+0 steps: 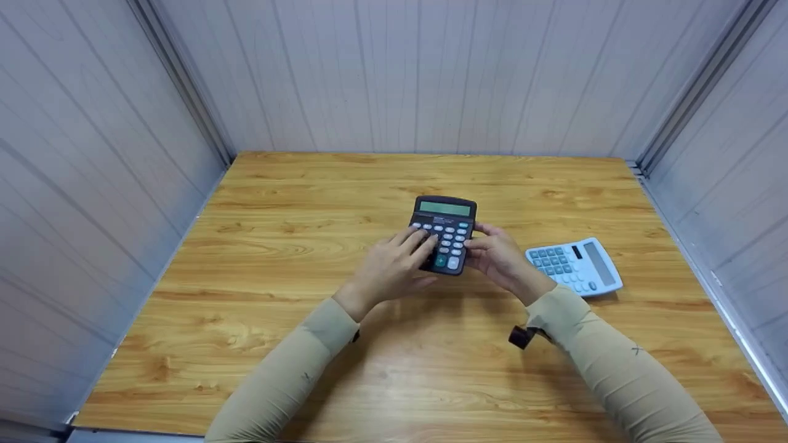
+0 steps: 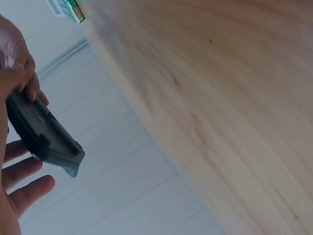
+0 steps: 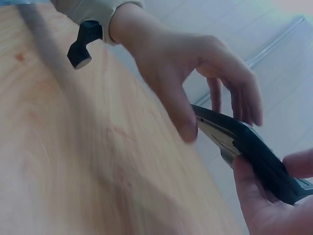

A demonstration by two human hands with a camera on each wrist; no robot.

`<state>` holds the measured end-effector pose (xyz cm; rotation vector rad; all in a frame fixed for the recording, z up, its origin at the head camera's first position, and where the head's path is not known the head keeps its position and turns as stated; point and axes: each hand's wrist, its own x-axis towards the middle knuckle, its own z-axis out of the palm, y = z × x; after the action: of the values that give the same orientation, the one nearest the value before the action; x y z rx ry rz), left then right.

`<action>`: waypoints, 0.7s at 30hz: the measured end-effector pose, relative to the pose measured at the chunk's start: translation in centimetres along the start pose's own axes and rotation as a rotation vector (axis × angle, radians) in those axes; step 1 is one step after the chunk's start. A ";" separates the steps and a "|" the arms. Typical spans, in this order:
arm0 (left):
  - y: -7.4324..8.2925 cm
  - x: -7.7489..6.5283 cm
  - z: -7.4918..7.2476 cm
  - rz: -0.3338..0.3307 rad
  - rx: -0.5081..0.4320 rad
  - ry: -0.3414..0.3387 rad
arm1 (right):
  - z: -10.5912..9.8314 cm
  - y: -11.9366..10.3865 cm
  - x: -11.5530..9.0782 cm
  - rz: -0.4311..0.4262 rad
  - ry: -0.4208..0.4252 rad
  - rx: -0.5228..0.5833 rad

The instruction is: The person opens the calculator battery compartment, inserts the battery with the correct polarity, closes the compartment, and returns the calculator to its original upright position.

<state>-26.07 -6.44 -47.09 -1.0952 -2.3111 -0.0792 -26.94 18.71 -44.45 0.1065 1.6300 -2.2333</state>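
A black calculator (image 1: 456,210) with a grey-green display and pale keys is held off the table, tilted toward the head camera. Along its right edge my right hand (image 1: 500,257) grips it, the thumb at the face and other fingers behind. My left hand (image 1: 389,266) is over the left part of the keypad, fingertips right at the keys and covering several of them. In the right wrist view, the left thumb (image 3: 188,128) comes close to the calculator's near end. Seen from the left wrist, the left fingers (image 2: 33,192) are spread and fairly straight over the calculator.
A light blue calculator (image 1: 582,261) lies face up on the wooden table (image 1: 258,252), to the right of my right wrist. A small black wrist device (image 1: 521,337) hangs beneath the right sleeve. Pale panel walls (image 1: 394,80) enclose the table at the back and sides.
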 end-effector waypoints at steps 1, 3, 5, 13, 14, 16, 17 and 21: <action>-0.2 0.0 -0.1 -0.025 -0.040 0.004 | -0.1 -0.1 0.1 -0.001 0.001 -0.004; -0.5 0.1 -0.2 -0.085 -0.122 0.012 | -0.2 -0.1 0.2 -0.003 0.000 -0.016; -0.8 0.1 -0.2 -0.161 -0.219 0.018 | -0.3 -0.2 0.3 -0.007 0.002 -0.028; -1.3 0.7 -0.4 -0.490 -0.653 0.043 | -0.8 -0.5 0.6 -0.033 -0.007 -0.059; -1.2 0.8 -0.5 -0.526 -0.703 0.041 | -0.9 -0.5 0.6 -0.036 -0.014 -0.058; -1.2 1.1 -0.7 -0.596 -0.788 0.031 | -1.0 -0.6 0.7 -0.037 -0.014 -0.060; -1.2 1.3 -0.7 -0.627 -0.827 0.025 | -1.1 -0.6 0.8 -0.038 -0.014 -0.065; -1.2 1.9 -1.0 -0.741 -0.967 -0.001 | -1.2 -0.9 1.0 -0.026 0.005 -0.096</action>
<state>-27.45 -6.16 -45.04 -0.5083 -2.5723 -1.5853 -28.32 19.84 -44.33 0.0668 1.7471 -2.1711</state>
